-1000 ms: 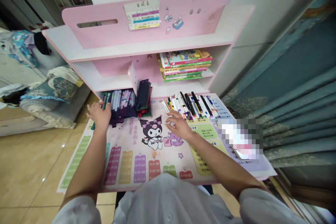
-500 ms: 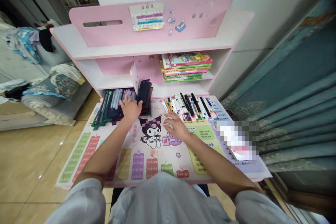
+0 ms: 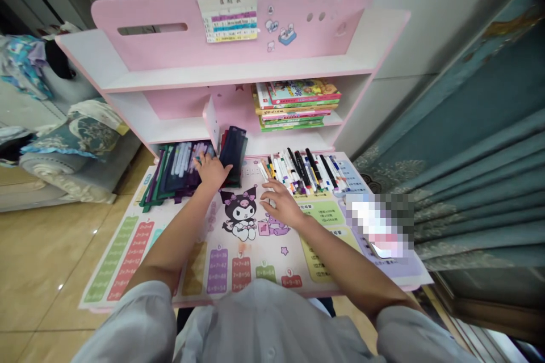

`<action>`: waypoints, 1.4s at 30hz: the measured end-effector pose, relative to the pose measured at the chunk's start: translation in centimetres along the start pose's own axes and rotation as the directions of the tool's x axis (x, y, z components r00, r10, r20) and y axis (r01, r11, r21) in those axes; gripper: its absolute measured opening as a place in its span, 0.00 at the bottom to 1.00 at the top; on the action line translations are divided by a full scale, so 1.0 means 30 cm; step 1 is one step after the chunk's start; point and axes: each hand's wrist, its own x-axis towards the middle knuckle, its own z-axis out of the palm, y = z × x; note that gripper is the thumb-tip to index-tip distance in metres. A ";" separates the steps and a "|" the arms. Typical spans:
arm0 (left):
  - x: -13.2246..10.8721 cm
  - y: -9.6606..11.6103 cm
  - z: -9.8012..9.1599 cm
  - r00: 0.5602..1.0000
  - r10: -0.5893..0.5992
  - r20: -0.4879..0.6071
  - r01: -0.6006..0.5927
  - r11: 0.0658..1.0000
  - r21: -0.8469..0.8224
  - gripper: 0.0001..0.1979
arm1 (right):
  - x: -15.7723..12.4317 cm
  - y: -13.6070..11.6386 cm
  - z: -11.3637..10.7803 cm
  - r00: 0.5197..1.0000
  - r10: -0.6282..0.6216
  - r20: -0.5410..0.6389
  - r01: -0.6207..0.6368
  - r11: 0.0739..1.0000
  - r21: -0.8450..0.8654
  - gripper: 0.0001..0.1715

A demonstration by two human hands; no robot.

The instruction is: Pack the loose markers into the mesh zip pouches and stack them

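Pen pouches (image 3: 174, 167) under left hand (image 3: 213, 173), fingers (image 3: 204, 161) splayed; right hand (image 3: 281, 207) flat, empty, on cartoon desk mat (image 3: 238, 264).

There are two hands, one left hand (image 3: 212, 171) and one right hand (image 3: 281, 207). There is one desk (image 3: 374, 39) with one mat (image 3: 238, 261). One row of pens (image 3: 304, 170) holds more than ten, too many to count well. There is one pile of books (image 3: 298, 105), about seven. There is one flat pile of pouches (image 3: 174, 173) and one more bunch of pouches (image 3: 233, 147) that stands up. The pink board has one paper (image 3: 229, 17) and about four stickers (image 3: 287, 36).
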 end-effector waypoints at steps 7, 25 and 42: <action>0.001 -0.009 0.010 0.996 -0.044 -0.081 0.037 0.996 -0.080 0.20 | 0.002 0.000 -0.001 1.000 0.014 0.014 -0.014 1.000 0.002 0.04; -0.384 -0.048 -0.206 0.967 0.192 -0.168 -0.242 0.897 -0.370 0.09 | 0.011 -0.135 -0.122 0.936 -0.030 -0.350 -0.018 0.991 -0.134 0.23; -0.484 -0.072 -0.111 0.962 0.271 0.022 -0.220 0.824 -0.523 0.20 | -0.001 -0.199 -0.105 0.989 -0.102 0.110 0.127 0.960 -0.250 0.12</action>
